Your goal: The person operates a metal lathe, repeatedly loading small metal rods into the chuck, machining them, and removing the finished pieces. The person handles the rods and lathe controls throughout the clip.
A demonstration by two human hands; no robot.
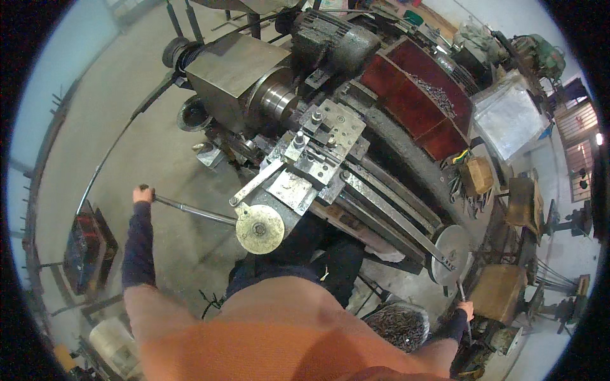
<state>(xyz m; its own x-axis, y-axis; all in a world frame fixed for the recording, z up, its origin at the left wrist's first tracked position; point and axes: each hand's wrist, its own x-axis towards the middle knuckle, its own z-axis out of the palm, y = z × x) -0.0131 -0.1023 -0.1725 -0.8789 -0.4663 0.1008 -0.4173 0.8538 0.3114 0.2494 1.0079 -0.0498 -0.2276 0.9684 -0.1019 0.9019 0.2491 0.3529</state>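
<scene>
My left hand is closed around the end of a long metal lever. That lever runs right to a round brass-coloured disc at the near side of a lathe-like machine. Far to the right, my right hand is wrapped round a thin metal crank handle, beside a grey steel handwheel. Between the two stands a tool slide with bolts and a flat spanner-like arm. Beside it is the shiny cylindrical chuck. Little of my right fingers shows.
An oily motor and a red metal tray with metal shavings lie behind the slide. Hand tools and a tan box are at the right. A container of dark shavings stands near my right arm. A red box is far left.
</scene>
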